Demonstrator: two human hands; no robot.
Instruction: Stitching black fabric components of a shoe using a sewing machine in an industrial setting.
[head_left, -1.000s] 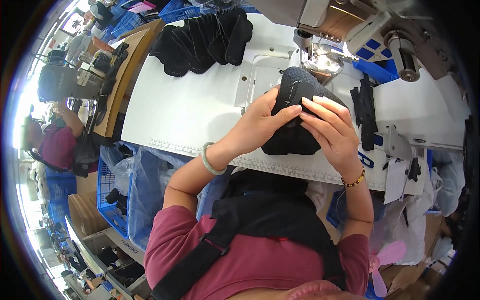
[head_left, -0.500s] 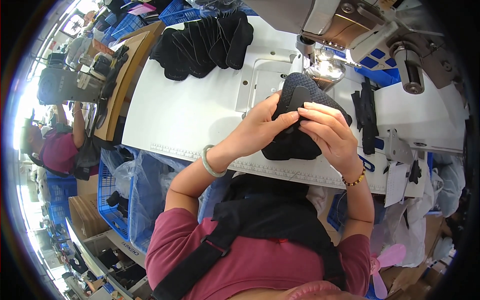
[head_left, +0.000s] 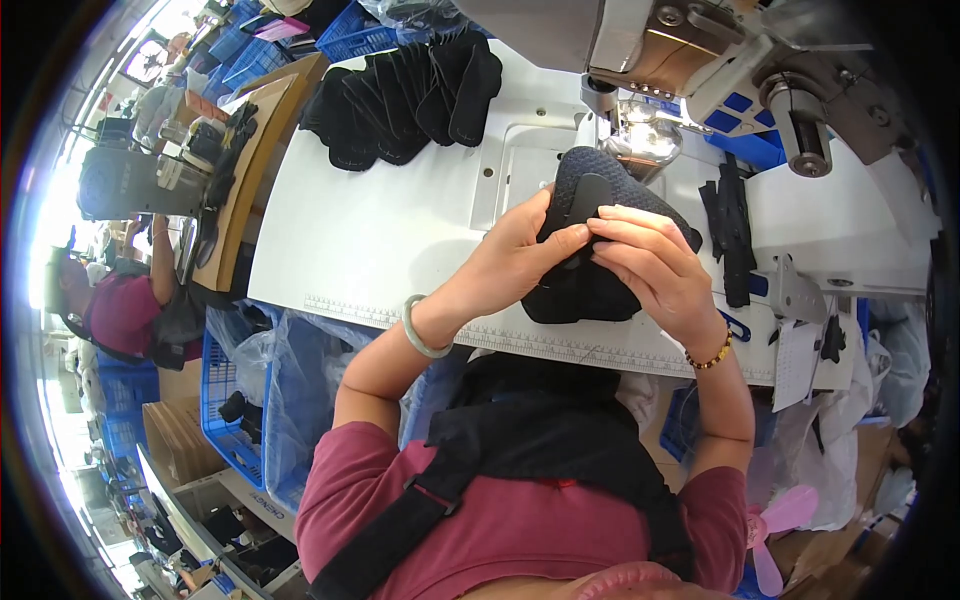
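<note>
Just in front of the sewing machine's needle area, both my hands hold a black fabric piece [head_left: 635, 205] with a textured mesh face, which looks like a shoe part. A smooth, rounded black strip [head_left: 590, 195] lies over it. My left hand [head_left: 525, 238] grips the piece from its left side, its thumb pressing on the strip and its fingers mostly hidden behind. From the right, my right hand [head_left: 660, 270] pinches at the same strip, fingertips beside the left thumb. What lies under the fingertips is hidden.
The sewing machine [head_left: 640, 50] overhangs the white table [head_left: 360, 240] at the back right. Several black fabric pieces [head_left: 400, 100] are fanned out at the far left. Black strips [head_left: 733, 230] lie to the right. A ruler strip [head_left: 500, 330] runs along the front edge, beside blue crates [head_left: 235, 400].
The view has shifted slightly. Both hands keep their hold on the black fabric piece, with hardly any movement of the fingers.
</note>
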